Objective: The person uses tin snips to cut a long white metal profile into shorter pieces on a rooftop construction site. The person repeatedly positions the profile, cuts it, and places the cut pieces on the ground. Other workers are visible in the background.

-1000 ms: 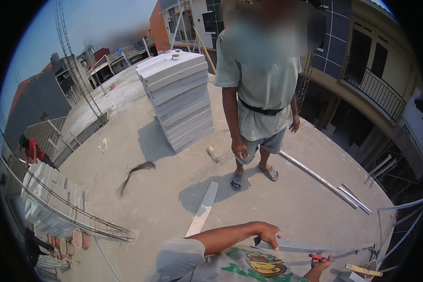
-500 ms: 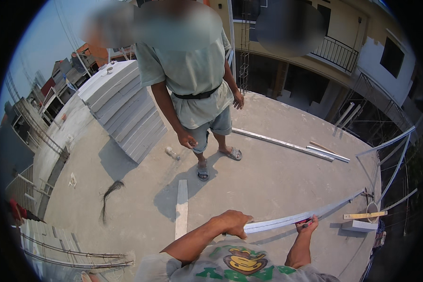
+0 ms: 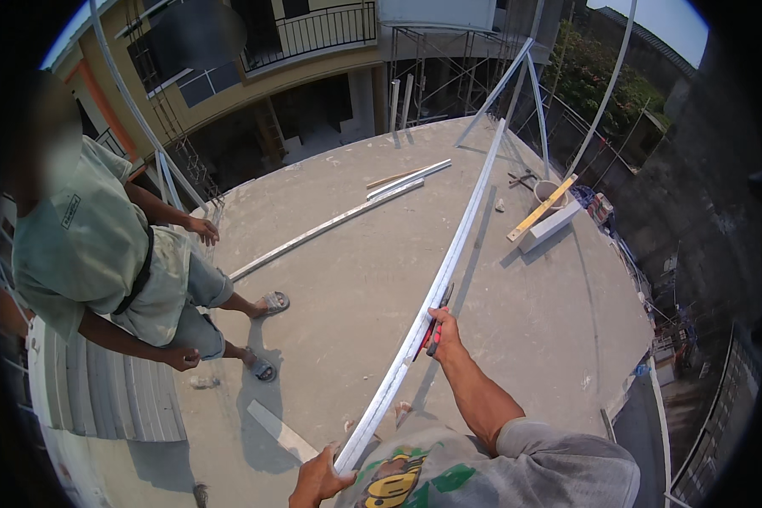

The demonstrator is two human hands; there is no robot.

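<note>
A long, shiny metal profile (image 3: 472,210) runs from my lap up and away to the right. My left hand (image 3: 317,476) is closed around its near end, low in the picture. Further along, my right hand (image 3: 446,332) grips a red-and-black hand tool (image 3: 435,337) whose dark, narrow tip sticks out beyond the fingers. The same hand lies against the profile's right side, with the thumb close to the metal. The tool's kind is hard to make out, as the fingers cover part of it.
A co-worker (image 3: 118,245) in a pale green shirt stands at left, hands free. Metal lengths (image 3: 330,229) lie on the concrete floor (image 3: 356,305). A yellow spirit level (image 3: 542,208) rests over a bucket (image 3: 559,193) and pale block (image 3: 550,227). The slab's edge drops off behind.
My view has swung right, so the co-worker now appears at left. Both hands keep hold; the profile now points more directly away from me.
</note>
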